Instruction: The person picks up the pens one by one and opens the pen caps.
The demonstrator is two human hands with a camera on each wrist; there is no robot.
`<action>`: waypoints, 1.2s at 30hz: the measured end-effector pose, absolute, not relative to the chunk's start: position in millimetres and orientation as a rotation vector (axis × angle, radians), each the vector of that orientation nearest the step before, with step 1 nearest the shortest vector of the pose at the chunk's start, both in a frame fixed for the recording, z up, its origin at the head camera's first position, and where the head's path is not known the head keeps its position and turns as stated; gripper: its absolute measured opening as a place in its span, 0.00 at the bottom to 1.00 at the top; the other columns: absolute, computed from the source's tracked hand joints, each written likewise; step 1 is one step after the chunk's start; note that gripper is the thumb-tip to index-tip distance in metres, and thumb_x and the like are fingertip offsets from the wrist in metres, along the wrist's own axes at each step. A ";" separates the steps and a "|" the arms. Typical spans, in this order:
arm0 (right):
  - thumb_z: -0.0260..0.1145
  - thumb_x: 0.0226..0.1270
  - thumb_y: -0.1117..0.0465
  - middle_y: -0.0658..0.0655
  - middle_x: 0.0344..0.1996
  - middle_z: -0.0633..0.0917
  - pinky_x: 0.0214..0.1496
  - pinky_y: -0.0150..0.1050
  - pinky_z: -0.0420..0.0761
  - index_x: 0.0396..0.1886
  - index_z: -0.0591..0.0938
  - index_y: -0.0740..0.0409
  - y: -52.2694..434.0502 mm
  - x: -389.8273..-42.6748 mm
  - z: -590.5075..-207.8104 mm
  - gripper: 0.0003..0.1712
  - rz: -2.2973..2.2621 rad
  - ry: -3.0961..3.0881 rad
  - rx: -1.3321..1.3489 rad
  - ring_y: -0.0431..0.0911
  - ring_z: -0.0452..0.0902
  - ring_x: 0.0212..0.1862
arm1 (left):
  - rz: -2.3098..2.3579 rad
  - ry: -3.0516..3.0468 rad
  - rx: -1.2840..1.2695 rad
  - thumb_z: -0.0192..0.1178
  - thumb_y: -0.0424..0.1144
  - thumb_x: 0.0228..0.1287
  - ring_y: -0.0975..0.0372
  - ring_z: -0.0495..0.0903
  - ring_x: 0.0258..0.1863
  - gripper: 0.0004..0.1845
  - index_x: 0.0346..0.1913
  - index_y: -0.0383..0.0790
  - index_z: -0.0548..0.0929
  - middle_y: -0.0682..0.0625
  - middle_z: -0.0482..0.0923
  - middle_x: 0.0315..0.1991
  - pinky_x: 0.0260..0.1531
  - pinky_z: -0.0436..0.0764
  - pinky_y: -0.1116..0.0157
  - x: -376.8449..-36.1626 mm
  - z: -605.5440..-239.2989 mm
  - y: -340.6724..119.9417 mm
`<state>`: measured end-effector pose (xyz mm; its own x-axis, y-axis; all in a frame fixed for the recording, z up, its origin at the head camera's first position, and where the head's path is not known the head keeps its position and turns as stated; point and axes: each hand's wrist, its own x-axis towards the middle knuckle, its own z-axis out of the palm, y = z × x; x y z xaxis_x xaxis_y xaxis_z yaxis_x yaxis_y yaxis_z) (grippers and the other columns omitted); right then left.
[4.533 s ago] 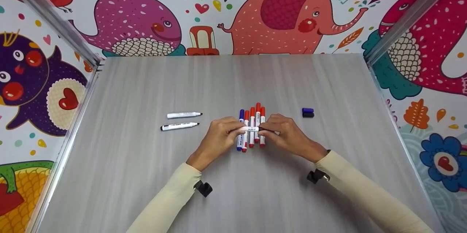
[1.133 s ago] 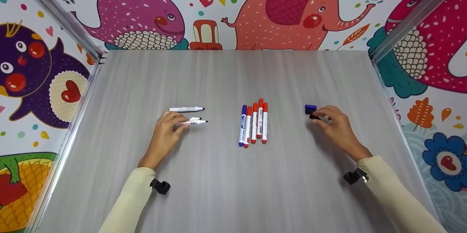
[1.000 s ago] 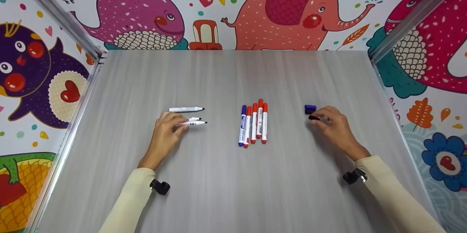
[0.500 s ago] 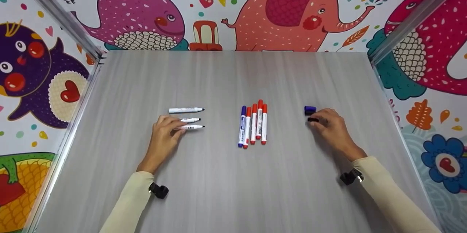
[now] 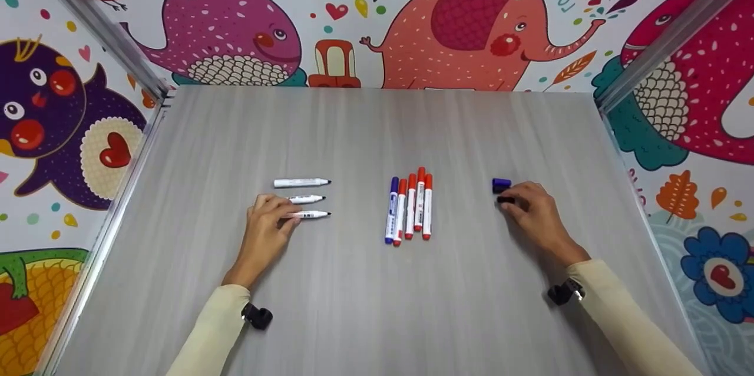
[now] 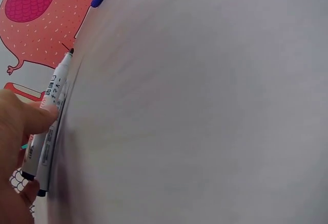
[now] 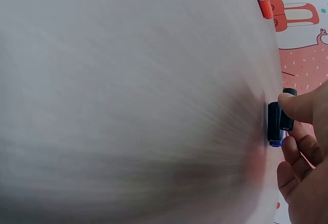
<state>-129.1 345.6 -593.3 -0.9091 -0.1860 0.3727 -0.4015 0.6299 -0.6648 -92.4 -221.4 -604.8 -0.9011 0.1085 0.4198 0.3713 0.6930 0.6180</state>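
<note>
Pinched light, stiff, slippery uncapped marker (image 5: 307, 214) mid-barrel with left hand (image 5: 268, 228); pinched small black cap (image 5: 505, 200) with right hand (image 5: 535, 215) on bench (image 5: 377, 305).

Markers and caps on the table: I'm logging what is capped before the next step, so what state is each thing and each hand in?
Three uncapped markers: black tips bare, lying flat.
Five capped markers: one blue cap, four red, side by side.
Blue cap: off, lying loose.
Black cap: off, under the right hand's fingers.
Left hand: fingers on the nearest uncapped marker.
Right hand: pinching the black cap.
</note>
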 end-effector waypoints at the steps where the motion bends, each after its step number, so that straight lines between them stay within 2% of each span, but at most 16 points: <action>1: 0.80 0.58 0.82 0.63 0.42 0.89 0.51 0.27 0.70 0.44 0.92 0.69 346.0 -129.5 -593.4 0.15 1.146 -2.583 0.479 0.50 0.79 0.48 | -1.040 -2.549 -0.377 0.80 0.25 0.59 0.48 0.77 0.52 0.11 0.45 0.34 0.95 0.45 0.89 0.44 0.49 0.68 0.47 -92.4 -605.2 -221.3; 12: 0.80 0.57 0.82 0.59 0.42 0.90 0.53 0.25 0.70 0.43 0.92 0.67 346.4 -129.1 -595.2 0.16 1.126 -2.575 0.447 0.52 0.80 0.49 | -1.004 -2.526 -0.387 0.81 0.25 0.57 0.48 0.76 0.54 0.11 0.43 0.36 0.95 0.46 0.86 0.44 0.51 0.67 0.47 -90.4 -608.7 -224.8; 22: 0.79 0.58 0.82 0.60 0.43 0.89 0.48 0.25 0.70 0.44 0.92 0.66 347.7 -130.7 -595.0 0.16 1.090 -2.599 0.433 0.53 0.80 0.47 | -0.977 -2.527 -0.367 0.82 0.24 0.56 0.48 0.75 0.54 0.11 0.42 0.36 0.96 0.45 0.85 0.44 0.51 0.66 0.48 -92.5 -610.5 -223.5; 31: 0.79 0.60 0.80 0.64 0.44 0.88 0.51 0.34 0.69 0.45 0.91 0.68 343.5 -139.5 -590.1 0.14 1.107 -2.599 0.454 0.57 0.79 0.49 | -0.945 -2.525 -0.400 0.82 0.23 0.54 0.42 0.74 0.55 0.12 0.42 0.34 0.95 0.38 0.84 0.47 0.54 0.66 0.43 -99.5 -605.7 -228.5; 36: 0.80 0.60 0.79 0.64 0.44 0.88 0.52 0.34 0.69 0.45 0.91 0.70 345.4 -130.6 -592.8 0.14 1.133 -2.609 0.415 0.58 0.79 0.50 | -0.957 -2.554 -0.412 0.82 0.23 0.55 0.42 0.73 0.57 0.13 0.44 0.34 0.95 0.40 0.83 0.49 0.55 0.66 0.44 -95.9 -605.4 -225.5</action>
